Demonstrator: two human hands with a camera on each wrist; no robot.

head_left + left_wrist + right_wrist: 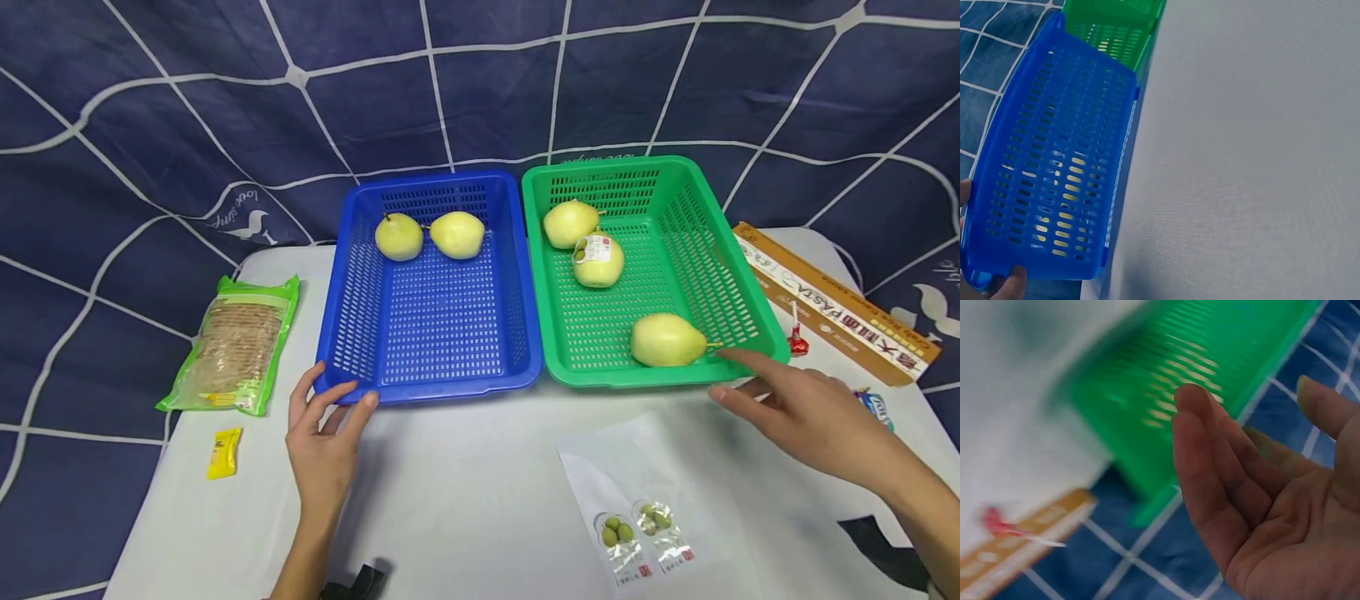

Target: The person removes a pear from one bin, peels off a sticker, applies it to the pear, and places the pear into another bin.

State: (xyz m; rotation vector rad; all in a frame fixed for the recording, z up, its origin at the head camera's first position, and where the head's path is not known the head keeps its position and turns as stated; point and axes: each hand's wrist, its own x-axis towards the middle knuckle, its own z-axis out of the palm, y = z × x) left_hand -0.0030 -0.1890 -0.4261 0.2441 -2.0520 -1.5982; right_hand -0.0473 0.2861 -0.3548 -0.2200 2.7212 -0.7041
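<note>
At the front left corner of the blue basket (442,393), my left hand (322,446) holds the rim, its fingers over the edge and the thumb (1013,284) against the outside. Two pears, one (399,237) round and one (457,234) lying sideways, touch at the back of this basket. My right hand (813,412) hovers by the front right corner of the green basket (600,379), thumb and fingers apart. Inside it a pear (667,340) lies near the front; a plain pear (572,223) and a pear with a label (597,262) sit at the back left.
A green-edged food packet (232,346) and a yellow wrapped sweet (224,453) lie on the left. To the right are a pasta box (840,304), a red lollipop (798,340) and a blue wrapper (876,408). A sheet with fruit stickers (630,467) lies in front.
</note>
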